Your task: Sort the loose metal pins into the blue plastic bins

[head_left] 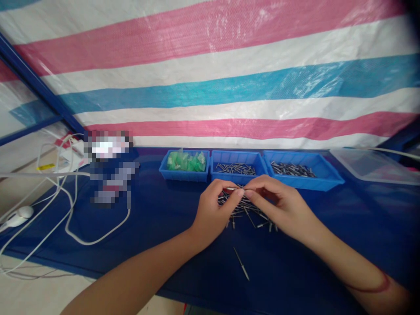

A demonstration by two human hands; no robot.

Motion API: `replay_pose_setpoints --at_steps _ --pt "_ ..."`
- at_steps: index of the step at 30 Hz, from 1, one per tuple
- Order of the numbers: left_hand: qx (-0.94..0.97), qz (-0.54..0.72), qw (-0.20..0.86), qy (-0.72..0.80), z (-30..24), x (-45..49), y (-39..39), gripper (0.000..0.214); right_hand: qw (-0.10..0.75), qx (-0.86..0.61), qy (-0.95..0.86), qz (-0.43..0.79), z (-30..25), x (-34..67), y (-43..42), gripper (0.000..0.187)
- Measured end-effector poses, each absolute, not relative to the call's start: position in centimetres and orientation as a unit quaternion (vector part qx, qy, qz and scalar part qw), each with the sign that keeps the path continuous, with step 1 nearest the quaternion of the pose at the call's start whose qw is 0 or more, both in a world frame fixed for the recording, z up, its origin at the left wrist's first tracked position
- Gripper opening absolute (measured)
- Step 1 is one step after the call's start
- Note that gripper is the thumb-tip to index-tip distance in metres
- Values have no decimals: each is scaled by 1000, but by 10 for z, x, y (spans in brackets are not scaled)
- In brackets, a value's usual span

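My left hand (pixel 211 208) and my right hand (pixel 288 205) meet over a pile of blind rivets (pixel 246 209) on the blue table. Left thumb and fingers are closed on a blind rivet (pixel 231 188), its silvery body showing between them. The right thumb and forefinger pinch together at the other end, apparently on its thin pin; the fingertips partly hide it. One loose rivet (pixel 242 264) lies apart, nearer to me.
Behind the pile stand three blue bins: one with green-and-clear plastic bags (pixel 187 161), a middle bin (pixel 236 178) and a right bin (pixel 308 182) of metal pieces. A clear plastic lid (pixel 370 166) lies at right. White cables (pixel 88 243) cross the left side.
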State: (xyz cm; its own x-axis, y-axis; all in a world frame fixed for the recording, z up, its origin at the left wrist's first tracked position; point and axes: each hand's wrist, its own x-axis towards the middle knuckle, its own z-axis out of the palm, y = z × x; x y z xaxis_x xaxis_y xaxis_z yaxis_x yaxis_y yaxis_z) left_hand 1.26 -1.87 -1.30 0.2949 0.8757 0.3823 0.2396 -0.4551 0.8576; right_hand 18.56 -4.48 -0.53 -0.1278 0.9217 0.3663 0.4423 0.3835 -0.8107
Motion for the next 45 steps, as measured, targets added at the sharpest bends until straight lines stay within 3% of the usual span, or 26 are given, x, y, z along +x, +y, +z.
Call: replay_pose_setpoints --at_steps 5,9,13,18,23,27,34,38,42,45 --pt "719 431 370 399 -11 12 -13 25 423 -479 -753 159 2 195 -41 17" --pt "737 408 372 389 -1 6 -8 28 450 -591 -669 3 11 233 -30 17" --pt "876 249 350 219 17 -1 -12 19 348 -726 -572 -154 12 283 -18 18" --pt "960 125 238 82 16 0 -28 20 256 -774 -543 -203 2 319 -13 24" --pt "966 96 232 69 10 -1 -32 25 225 -784 -537 -214 -3 328 -13 34" --pt "965 71 243 70 15 -6 -28 30 246 -772 -551 -197 6 314 -15 31" --pt "969 43 230 74 10 -6 -29 5 327 -686 -643 -94 16 270 -24 23" --pt "963 93 235 93 8 -1 -30 10 373 -629 -681 -29 17 249 -30 19" --pt "882 224 366 193 11 4 -27 14 451 -509 -715 159 18 226 -41 16" --pt "763 310 483 297 9 6 -24 16 454 -449 -730 243 13 210 -47 10"
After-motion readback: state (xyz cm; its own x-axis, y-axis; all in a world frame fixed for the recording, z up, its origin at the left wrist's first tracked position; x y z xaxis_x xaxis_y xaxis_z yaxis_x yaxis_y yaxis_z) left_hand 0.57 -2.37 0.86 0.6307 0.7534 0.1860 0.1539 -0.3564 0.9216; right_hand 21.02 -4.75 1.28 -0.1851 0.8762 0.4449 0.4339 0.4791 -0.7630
